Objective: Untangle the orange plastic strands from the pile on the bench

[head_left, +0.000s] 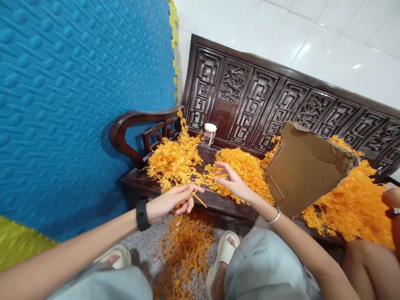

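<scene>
My left hand [176, 199], with a black band on its wrist, is closed around a thin orange plastic stem [201, 201] that sticks out past the fingers. My right hand [233, 183] is raised just to the right of it, fingers apart and holding nothing that I can see. Behind my left hand lies a heap of frilly orange plastic pieces [175, 160] on the dark wooden bench [137, 178]. A second orange heap [242, 166] spreads behind my right hand. Below, between my feet, thin orange sticks [187, 246] are piled on the floor.
A clear cup with a white lid [210, 134] stands against the carved backrest [242, 104]. To the right a piece of cardboard [309, 166] leans beside a larger orange pile [353, 208]. Another person's hand [392, 198] reaches in there. Blue foam matting [78, 83] covers the left.
</scene>
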`<state>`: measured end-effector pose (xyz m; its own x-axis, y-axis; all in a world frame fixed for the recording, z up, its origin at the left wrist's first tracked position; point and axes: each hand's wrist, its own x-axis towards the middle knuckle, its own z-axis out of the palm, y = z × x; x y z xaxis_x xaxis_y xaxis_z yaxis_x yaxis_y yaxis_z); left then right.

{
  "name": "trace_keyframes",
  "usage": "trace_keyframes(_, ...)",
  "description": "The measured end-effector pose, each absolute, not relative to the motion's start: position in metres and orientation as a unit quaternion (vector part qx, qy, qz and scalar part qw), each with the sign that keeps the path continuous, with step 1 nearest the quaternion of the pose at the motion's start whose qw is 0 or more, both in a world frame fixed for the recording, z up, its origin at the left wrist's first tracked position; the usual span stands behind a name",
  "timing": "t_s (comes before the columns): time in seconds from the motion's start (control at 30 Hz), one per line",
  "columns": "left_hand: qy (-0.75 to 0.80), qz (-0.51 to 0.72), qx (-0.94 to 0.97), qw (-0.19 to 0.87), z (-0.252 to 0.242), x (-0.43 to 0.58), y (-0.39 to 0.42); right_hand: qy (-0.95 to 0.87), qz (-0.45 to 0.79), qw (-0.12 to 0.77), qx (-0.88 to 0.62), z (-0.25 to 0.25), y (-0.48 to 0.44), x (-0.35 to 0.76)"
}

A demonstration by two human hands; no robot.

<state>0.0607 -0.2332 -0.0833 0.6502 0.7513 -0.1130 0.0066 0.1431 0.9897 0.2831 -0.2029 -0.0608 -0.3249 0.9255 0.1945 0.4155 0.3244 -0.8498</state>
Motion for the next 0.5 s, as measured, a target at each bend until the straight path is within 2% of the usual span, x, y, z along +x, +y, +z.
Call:
trace_keyframes(0.13, 0.311, 0.215, 0.65, 0.659, -0.0848, 0.0598, -0.2328, -0.741, 0.475, 0.235, -0.413, -0.0669, -0.1974, 0.2879)
trace_keyframes(0.27, 0.351, 0.221, 0.678, 0.608, -0.0829, 0.0599, -0.2345, -0.783, 0.473, 0.119, -0.385, -0.067, -0.1979, 0.2896)
trace_keyframes(0.37, 0.369, 0.222, 0.689, 0.583, -0.0843, 0.0614, -0.2349, -0.769, 0.496, 0.117, -0.386, -0.0662, -0.1985, 0.2877)
trace_keyframes(0.5, 0.388, 0.218, 0.683, 0.579, -0.0881, 0.0629, -0.2325, -0.74, 0.525, 0.169, -0.384, -0.064, -0.1976, 0.2861)
